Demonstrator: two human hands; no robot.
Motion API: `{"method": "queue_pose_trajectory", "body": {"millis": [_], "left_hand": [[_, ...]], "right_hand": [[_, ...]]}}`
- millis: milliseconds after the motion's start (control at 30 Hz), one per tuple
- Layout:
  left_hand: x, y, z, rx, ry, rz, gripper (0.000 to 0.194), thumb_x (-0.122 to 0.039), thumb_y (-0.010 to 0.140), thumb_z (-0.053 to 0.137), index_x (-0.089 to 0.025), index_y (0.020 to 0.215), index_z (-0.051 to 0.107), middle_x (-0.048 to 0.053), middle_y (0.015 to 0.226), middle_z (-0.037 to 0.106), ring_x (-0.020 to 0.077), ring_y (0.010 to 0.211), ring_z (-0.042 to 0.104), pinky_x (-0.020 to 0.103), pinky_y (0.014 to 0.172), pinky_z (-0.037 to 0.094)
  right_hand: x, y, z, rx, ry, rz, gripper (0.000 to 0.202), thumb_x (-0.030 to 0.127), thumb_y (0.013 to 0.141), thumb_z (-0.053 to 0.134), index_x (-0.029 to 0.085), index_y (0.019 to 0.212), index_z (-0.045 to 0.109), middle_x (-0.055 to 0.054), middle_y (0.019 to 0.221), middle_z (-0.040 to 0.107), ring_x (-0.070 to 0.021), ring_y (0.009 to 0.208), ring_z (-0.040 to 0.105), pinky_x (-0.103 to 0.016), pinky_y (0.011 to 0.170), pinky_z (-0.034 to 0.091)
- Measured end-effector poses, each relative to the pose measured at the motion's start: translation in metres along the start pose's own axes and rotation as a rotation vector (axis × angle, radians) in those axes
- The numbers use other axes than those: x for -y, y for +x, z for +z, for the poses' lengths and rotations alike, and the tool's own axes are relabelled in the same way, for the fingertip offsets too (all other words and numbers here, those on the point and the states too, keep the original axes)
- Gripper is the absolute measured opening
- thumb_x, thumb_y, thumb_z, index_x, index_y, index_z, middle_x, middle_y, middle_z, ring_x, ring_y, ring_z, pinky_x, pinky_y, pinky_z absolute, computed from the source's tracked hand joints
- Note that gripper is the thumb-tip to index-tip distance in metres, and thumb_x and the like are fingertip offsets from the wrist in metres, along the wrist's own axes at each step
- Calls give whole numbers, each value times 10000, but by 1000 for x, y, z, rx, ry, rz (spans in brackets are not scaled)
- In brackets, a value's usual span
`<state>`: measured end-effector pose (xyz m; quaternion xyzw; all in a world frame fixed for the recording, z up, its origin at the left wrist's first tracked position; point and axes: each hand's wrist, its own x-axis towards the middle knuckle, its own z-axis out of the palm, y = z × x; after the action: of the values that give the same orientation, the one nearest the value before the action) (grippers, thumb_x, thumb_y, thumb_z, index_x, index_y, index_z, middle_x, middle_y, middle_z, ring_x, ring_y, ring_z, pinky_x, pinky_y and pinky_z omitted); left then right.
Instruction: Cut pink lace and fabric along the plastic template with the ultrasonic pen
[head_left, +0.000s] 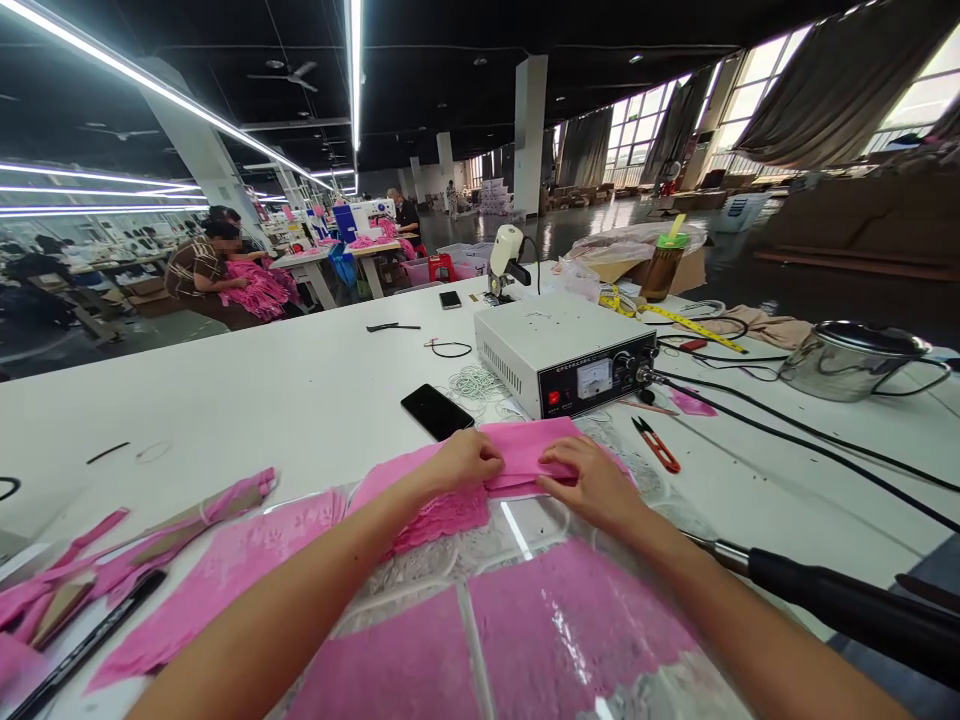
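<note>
A stack of folded pink fabric (525,450) lies on the clear plastic sheet in front of the grey control box. My left hand (466,460) is closed at the left end of this stack, its fingers curled on the cloth edge. At the stack's right part, my right hand (592,482) rests with thumb and fingers apart, touching the fabric. Beneath my left wrist sits another pile of pink pieces with scalloped edges (442,515). Large pink panels (570,610) show through the plastic closer to me.
The control box (596,378) stands behind my hands, with a black phone (437,411) left of it and red snips (657,445) at right. A black-handled tool (832,590) lies beside my right forearm. Pink strips (172,530) lie left. People work in the background.
</note>
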<state>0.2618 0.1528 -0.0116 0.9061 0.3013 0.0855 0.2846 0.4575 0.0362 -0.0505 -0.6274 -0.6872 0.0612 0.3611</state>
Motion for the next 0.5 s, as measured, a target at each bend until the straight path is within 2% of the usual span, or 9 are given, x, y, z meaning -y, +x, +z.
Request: {"method": "queue_pose_trajectory", "body": {"millis": [100,200,300,400,500], "left_hand": [[-4,-2,-7,-48,29,31,309,-351,957,591,-163,1203,588,82,1211,599,226,1016,626,406,852,549],[-10,-5,-16,-107,64,78,276,-346,965,584,-158,1167,598,78,1156,619,198,968,636,393,838,549],[-19,-17,-25,-166,90,157,156,-281,958,580,-145,983,651,59,1022,657,186,929,635,381,846,530],[-32,-44,-26,-194,104,256,173,-198,937,537,-160,833,670,64,964,676,196,931,624,362,860,502],[-46,-82,-13,-158,106,357,176,-194,926,530,-181,824,673,64,985,684,196,940,620,341,857,500]], "right_hand": [[-5,1,4,-75,-98,9,111,205,833,594,200,833,705,-69,902,722,-241,909,616,-388,831,492],[-13,3,3,-146,-195,30,161,122,815,553,195,810,696,-81,874,713,-248,876,602,-395,796,482],[-14,2,-3,-192,-261,17,179,89,794,547,190,826,692,-92,897,707,-252,871,600,-388,771,481],[-4,-12,-16,-190,-286,-62,189,75,802,544,189,854,684,-86,902,701,-246,864,603,-374,754,484],[11,-42,-33,-146,-284,-202,187,65,830,539,193,856,672,-69,896,696,-221,840,610,-357,755,492]]}}
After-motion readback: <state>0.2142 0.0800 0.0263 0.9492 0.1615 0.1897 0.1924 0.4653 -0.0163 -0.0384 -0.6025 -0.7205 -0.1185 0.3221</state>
